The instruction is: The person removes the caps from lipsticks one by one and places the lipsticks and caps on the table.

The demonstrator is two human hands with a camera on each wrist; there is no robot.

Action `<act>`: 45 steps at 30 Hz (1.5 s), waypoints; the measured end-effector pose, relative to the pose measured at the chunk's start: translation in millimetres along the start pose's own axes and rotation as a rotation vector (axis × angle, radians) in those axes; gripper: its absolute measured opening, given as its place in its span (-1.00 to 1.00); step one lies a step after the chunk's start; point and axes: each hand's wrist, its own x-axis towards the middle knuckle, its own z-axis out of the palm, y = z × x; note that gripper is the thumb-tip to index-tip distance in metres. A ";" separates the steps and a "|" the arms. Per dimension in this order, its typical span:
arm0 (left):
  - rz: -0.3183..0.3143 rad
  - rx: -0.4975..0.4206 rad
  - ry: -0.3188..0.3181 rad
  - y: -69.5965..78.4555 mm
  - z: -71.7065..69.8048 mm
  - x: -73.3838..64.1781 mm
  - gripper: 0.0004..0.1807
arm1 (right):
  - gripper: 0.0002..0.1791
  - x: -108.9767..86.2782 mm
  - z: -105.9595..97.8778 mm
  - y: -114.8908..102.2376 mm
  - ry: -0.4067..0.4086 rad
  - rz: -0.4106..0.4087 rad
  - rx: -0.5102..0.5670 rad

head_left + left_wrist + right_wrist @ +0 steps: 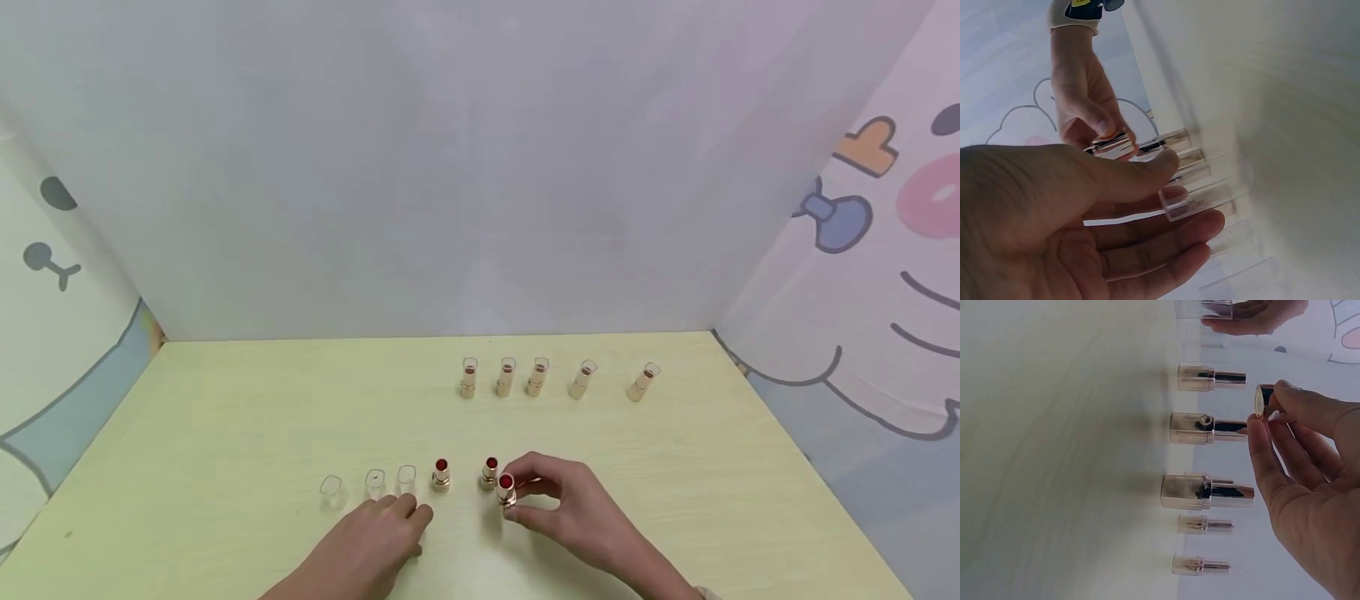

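Observation:
In the head view my right hand (558, 508) pinches an uncapped lipstick (506, 490) upright between thumb and fingers. Two more uncapped lipsticks, one by its fingertips (490, 472) and one further left (441, 476), stand on the table. My left hand (375, 542) is low at the table, fingers curled down. In the left wrist view its thumb and fingers close around a clear lipstick cap (1197, 201), which also shows in the right wrist view, its base level with the standing lipsticks. Three clear caps, including a middle one (375, 482), stand just beyond this hand.
Several lipsticks under clear caps stand in a row (537, 379) towards the back of the pale wooden table (262, 408). A plain wall (450, 208) rises behind it. Cartoon-printed cloth (862, 275) flanks both sides.

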 end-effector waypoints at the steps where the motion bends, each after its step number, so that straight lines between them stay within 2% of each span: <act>1: 0.002 0.010 0.004 0.2 -2.0 0.0 -0.64 | -0.74 -0.1 0.6 0.9 -0.007 -0.008 0.002; 5: -0.003 0.043 0.009 1.0 -16.3 3.1 -0.63 | -0.74 0.4 3.1 3.6 -0.029 -0.005 0.003; 8: -0.010 0.068 0.066 0.6 -31.7 9.5 -0.62 | -0.74 1.3 5.2 4.9 -0.047 0.009 -0.016; 13: -0.006 0.089 0.200 -4.2 -55.8 26.5 -0.67 | -0.72 2.1 9.4 9.0 -0.073 0.009 -0.039; 17: -0.010 0.068 0.230 -9.3 -67.4 38.8 -0.68 | -0.72 2.3 11.8 12.3 -0.085 0.018 -0.034; 22: -0.046 0.061 0.229 -17.8 -73.9 49.7 -0.65 | -0.70 2.9 13.2 14.7 -0.102 0.025 -0.027; 28: -0.089 -0.010 0.178 -30.7 -77.6 68.4 -0.72 | -0.68 4.3 15.7 17.2 -0.125 0.063 -0.037; 37: -0.159 -0.094 0.085 -48.6 -69.3 104.0 -0.76 | -0.67 6.6 17.9 21.5 -0.143 0.096 -0.078; 40: -0.192 -0.129 0.063 -56.2 -68.0 115.1 -0.76 | -0.67 7.5 18.4 21.7 -0.149 0.091 -0.098; 45: -0.211 -0.150 0.045 -69.7 -66.5 133.0 -0.78 | -0.63 8.1 18.3 22.1 -0.155 0.086 -0.128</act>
